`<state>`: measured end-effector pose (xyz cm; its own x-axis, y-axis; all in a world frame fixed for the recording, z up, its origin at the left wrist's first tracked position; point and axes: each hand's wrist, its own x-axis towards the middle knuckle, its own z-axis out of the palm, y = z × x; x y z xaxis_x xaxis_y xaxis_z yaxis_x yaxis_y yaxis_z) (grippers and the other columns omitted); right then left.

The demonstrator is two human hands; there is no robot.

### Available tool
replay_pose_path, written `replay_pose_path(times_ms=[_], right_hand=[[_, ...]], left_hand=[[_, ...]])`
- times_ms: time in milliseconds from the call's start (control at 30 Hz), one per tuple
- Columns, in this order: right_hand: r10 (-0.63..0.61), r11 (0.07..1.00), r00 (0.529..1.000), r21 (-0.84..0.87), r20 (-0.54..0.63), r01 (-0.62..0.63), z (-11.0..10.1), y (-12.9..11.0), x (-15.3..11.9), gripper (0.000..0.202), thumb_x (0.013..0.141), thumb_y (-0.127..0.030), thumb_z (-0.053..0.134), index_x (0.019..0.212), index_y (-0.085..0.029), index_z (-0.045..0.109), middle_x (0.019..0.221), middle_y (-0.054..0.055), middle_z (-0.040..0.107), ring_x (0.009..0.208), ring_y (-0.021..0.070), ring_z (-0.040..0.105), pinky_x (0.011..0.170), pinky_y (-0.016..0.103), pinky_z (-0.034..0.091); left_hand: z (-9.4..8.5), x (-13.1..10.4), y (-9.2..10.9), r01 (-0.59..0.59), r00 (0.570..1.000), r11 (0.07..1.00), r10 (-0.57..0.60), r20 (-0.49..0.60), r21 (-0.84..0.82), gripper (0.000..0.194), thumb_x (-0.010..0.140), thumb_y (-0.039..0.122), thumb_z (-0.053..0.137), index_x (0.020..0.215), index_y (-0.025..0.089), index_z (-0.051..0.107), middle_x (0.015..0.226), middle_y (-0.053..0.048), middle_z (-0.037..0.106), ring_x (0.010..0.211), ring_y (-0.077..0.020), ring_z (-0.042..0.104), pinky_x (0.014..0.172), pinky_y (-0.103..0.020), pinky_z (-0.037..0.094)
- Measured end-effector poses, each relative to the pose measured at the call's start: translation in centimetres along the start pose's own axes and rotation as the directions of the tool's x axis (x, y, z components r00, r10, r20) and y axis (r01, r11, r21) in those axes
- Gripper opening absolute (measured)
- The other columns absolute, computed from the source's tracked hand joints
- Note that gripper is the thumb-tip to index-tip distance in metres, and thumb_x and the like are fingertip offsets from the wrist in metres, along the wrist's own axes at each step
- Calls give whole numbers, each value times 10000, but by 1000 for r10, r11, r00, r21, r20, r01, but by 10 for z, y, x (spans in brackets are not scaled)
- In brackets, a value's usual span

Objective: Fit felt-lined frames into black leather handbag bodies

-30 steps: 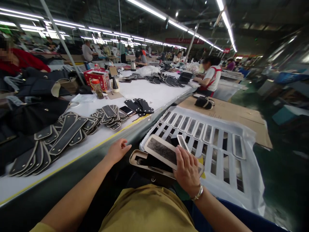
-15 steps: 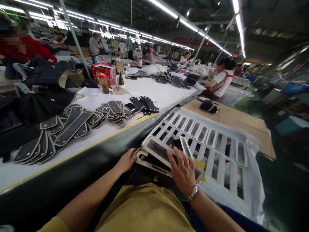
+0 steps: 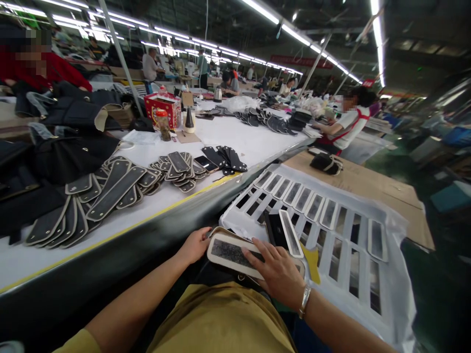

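Observation:
My left hand [image 3: 194, 246] is closed on the left end of a dark bag [image 3: 241, 277] with a pale edge, close in front of my body. Over the bag's opening lies a long panel [image 3: 228, 255] with rounded corners, a cream border and a speckled dark grey middle. My right hand [image 3: 276, 268] grips the panel's right part, fingers across its top face; its far side is hidden. Most of the bag is covered by the panel and my hand. Just beyond my right hand are a white-rimmed strip [image 3: 291, 233], a black piece [image 3: 275, 229] and a yellow piece [image 3: 311, 262].
To the right, a white sheet [image 3: 395, 274] carries rows of framed strips and dark slots. Behind it lies cardboard [image 3: 397, 189] with a black pouch [image 3: 326, 163]. The white table [image 3: 253, 147] at left bears piled dark straps [image 3: 116, 189], a phone [image 3: 206, 163] and black bags. A co-worker [image 3: 349, 122] sits beyond.
The panel has come down and left onto the bag's opening, with my right hand on it. It now hides the opening that showed before. The view has shifted slightly.

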<state>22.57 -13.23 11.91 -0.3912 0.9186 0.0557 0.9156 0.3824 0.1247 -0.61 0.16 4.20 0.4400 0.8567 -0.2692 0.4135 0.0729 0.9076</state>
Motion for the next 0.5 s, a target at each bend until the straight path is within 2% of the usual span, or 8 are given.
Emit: replay_pose_path(times_ms=[100,300,400,500], right_hand=[[23,999,994,46,108,-28,-4,9,3,732,722,-364,640,1382,-241,350,1272,176,446,1051,329,456,805,440,404],[-86,967,970,255,228,26,-1,21,11,781,659,-363,650,1374,-290,344,1228,134,449,1036,295,475,830,422,425],[-110,938,948,347,297,0,0,28,20,746,666,-350,624,1362,-304,360,1186,113,475,1001,273,510,809,403,444],[-104,906,944,422,314,-40,5,38,30,725,673,-296,600,1360,-298,367,1185,93,476,1023,248,508,857,377,432]], left_hand=[[-1,1,2,-13,1000,1000,13,10,4,456,768,347,536,1164,120,536,594,32,555,456,-107,468,445,-205,347],[-4,-1,10,-65,997,998,64,43,18,381,749,330,546,1070,131,598,714,-14,637,608,-155,550,532,-225,399],[-5,-2,13,-40,995,999,41,92,-8,389,760,339,534,1085,131,582,672,1,627,520,-124,511,481,-209,363],[-6,-2,16,0,992,1000,-1,128,10,402,771,357,517,1105,137,567,596,27,584,413,-88,428,406,-193,290]])
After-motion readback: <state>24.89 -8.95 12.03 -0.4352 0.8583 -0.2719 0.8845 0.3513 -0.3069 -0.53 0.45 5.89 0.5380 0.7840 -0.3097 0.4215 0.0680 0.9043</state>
